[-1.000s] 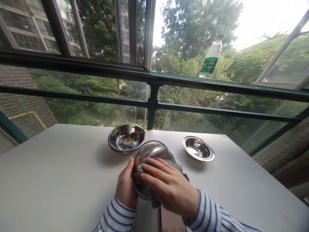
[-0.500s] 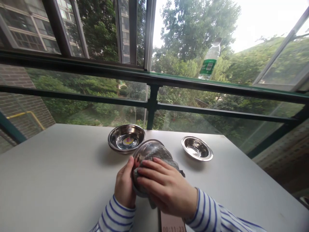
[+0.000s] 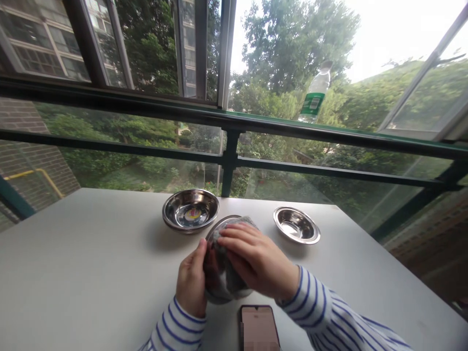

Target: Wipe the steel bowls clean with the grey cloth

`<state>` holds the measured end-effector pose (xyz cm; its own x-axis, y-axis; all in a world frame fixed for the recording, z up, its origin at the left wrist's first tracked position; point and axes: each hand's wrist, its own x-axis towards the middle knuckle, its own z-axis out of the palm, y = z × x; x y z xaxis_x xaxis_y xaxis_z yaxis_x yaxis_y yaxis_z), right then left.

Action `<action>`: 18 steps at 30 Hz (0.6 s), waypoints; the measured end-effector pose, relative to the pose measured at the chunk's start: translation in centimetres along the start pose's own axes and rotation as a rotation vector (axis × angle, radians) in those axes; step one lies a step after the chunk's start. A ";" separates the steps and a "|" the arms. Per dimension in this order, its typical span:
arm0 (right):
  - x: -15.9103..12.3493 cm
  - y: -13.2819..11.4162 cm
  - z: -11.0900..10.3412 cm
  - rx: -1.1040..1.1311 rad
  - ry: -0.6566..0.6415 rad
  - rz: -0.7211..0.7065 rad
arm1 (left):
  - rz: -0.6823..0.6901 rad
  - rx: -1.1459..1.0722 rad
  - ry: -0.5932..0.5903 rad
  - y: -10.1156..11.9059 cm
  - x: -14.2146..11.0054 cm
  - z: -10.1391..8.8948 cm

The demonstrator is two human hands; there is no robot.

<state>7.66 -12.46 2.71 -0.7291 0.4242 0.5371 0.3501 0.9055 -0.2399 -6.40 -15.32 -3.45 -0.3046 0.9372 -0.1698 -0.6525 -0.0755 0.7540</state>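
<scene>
A shiny metal bowl [image 3: 215, 265] is tilted above the table, its inside turned from view. My left hand [image 3: 193, 278] grips its left edge, thumb along the near side. With fingers closed over a grey cloth [image 3: 252, 222], my right hand [image 3: 258, 256] presses the cloth against the upper part of the bowl. Part of the cloth is hidden under the fingers. Just behind the held bowl, at its left, stand nested metal bowls [image 3: 175, 222] with a round sticker inside. Off to the right sits a smaller metal bowl [image 3: 280, 217].
A phone [image 3: 259, 324] lies on the white table [image 3: 91, 273] near my wrists. Beyond the table's far edge runs a dark green railing [image 3: 230, 161] with glass. A clear bottle with a green label [image 3: 312, 103] stands at the railing's top, right of centre.
My right hand and the cloth have shifted up over the bowl, away from me. More of the phone shows now. My left hand keeps its grip.
</scene>
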 end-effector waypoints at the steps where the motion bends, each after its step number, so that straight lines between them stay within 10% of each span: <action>1: 0.1 0.8 -0.1 0.045 0.041 0.056 | -0.007 -0.003 0.008 -0.1 0.1 0.0; 6: 0.1 2.6 -0.2 0.142 0.130 0.215 | -0.008 -0.007 0.030 -0.3 0.3 0.1; 18: 0.1 -0.9 -0.2 -0.088 -0.112 -0.096 | 0.007 0.062 -0.027 0.2 -0.1 0.0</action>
<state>7.41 -13.20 3.19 -0.8210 0.3391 0.4593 0.3222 0.9393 -0.1176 -6.54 -15.42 -3.30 -0.2900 0.9456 -0.1475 -0.6058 -0.0621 0.7932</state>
